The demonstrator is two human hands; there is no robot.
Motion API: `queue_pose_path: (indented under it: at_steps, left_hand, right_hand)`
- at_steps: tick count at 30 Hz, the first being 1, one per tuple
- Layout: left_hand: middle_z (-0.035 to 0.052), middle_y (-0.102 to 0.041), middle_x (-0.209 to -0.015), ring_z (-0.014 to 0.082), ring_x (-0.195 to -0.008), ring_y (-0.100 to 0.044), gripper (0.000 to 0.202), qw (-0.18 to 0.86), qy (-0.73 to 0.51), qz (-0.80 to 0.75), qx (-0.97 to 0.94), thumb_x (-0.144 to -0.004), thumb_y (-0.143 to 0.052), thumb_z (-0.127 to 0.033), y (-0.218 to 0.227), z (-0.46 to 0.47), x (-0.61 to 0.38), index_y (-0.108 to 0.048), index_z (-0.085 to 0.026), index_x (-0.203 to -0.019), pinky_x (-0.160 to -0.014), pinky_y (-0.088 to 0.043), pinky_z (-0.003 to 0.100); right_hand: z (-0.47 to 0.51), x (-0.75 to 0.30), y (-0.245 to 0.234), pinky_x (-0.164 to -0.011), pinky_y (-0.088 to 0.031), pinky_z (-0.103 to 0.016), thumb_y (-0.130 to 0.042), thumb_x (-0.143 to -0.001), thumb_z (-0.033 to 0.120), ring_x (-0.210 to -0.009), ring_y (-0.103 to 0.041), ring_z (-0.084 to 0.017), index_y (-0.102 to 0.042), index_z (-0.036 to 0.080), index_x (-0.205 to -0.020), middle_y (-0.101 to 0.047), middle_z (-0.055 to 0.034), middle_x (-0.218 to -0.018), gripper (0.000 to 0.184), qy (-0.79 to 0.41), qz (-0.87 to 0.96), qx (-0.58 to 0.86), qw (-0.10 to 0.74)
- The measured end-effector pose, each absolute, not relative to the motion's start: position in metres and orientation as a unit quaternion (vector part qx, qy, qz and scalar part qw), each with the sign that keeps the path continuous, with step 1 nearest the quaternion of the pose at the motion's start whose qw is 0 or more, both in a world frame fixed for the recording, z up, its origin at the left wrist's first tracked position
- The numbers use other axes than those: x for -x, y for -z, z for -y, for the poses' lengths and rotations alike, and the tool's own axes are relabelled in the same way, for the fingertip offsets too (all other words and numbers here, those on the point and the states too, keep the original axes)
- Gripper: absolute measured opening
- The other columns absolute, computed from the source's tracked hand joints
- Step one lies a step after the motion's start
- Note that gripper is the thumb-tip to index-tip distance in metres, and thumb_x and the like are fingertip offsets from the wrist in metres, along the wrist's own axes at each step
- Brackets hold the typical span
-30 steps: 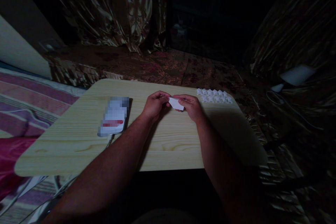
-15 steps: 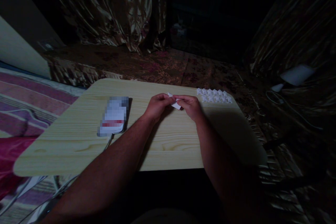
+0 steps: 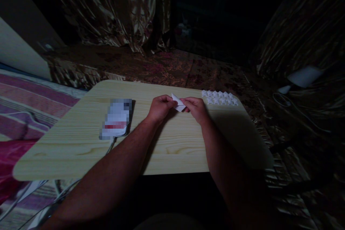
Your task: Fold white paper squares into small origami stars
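A small white folded paper piece is pinched between both my hands above the middle of the pale wooden table. My left hand grips its left side with closed fingers. My right hand grips its right side, fingers also closed. A pointed corner of the paper sticks up between the thumbs. Two neat rows of several small white folded paper pieces lie at the table's far right corner, a little right of my right hand.
A blurred white and red phone-like object lies on the table's left half, with a cable leading off the near edge. A striped cloth lies to the left. Patterned dark fabric covers the floor and background. A white object lies far right.
The paper piece has been turned and folded between my fingers: it lay flatter and wider a second ago, and now a pointed corner stands up. Both hands stayed in place.
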State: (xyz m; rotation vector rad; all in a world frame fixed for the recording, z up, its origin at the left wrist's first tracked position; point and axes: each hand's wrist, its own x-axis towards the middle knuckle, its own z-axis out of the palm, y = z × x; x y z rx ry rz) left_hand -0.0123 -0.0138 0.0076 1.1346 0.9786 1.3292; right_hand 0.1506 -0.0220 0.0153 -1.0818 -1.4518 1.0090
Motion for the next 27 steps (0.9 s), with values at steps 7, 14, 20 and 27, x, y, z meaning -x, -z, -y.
queue_pose_path:
  at_steps: [7, 14, 20, 27]
  left_hand:
    - [0.0026, -0.065, -0.069, 0.0117, -0.059, -0.057, 0.021, 0.502, -0.557, -0.406, -0.523, -0.060, -0.074, -0.026, -0.014, 0.018, 0.011, -0.062, -0.013, -0.071, -0.061, -0.044, 0.025]
    - [0.0031, -0.068, -0.085, 0.0150, -0.069, -0.064, 0.067, 0.570, -0.572, -0.343, -0.481, -0.055, -0.076, -0.018, -0.019, 0.024, 0.007, -0.049, -0.019, -0.116, -0.069, -0.050, 0.031]
    - [0.0015, -0.063, -0.072, 0.0115, -0.058, -0.056, 0.046, 0.525, -0.567, -0.384, -0.506, -0.059, -0.074, -0.027, -0.013, 0.020, 0.008, -0.065, -0.014, -0.103, -0.059, -0.047, 0.026]
    - [0.0037, -0.065, -0.076, 0.0123, -0.064, -0.056, 0.036, 0.445, -0.525, -0.383, -0.616, -0.065, -0.071, -0.027, -0.005, 0.018, 0.009, -0.069, -0.014, -0.098, -0.062, -0.044, 0.024]
  right_hand:
    - [0.024, -0.147, -0.016, -0.040, -0.035, -0.019, -0.070, -0.065, 0.038, -0.044, -0.045, -0.006, -0.067, 0.014, -0.082, -0.056, 0.0030, -0.053, 0.030, -0.446, 0.587, 0.459, 0.496]
    - [0.022, -0.145, -0.013, -0.044, -0.045, -0.020, -0.067, -0.068, 0.040, -0.045, -0.053, -0.008, -0.058, 0.017, -0.085, -0.059, 0.0035, -0.059, 0.030, -0.461, 0.565, 0.455, 0.511]
    - [0.023, -0.143, -0.013, -0.049, -0.047, -0.020, -0.066, -0.070, 0.034, -0.053, -0.056, -0.009, -0.054, 0.019, -0.100, -0.062, 0.0027, -0.068, 0.036, -0.451, 0.587, 0.444, 0.505]
    - [0.027, -0.147, -0.016, -0.058, -0.049, -0.023, -0.061, -0.073, 0.027, -0.064, -0.059, -0.011, -0.057, 0.022, -0.109, -0.065, -0.0016, -0.087, 0.037, -0.404, 0.637, 0.419, 0.506]
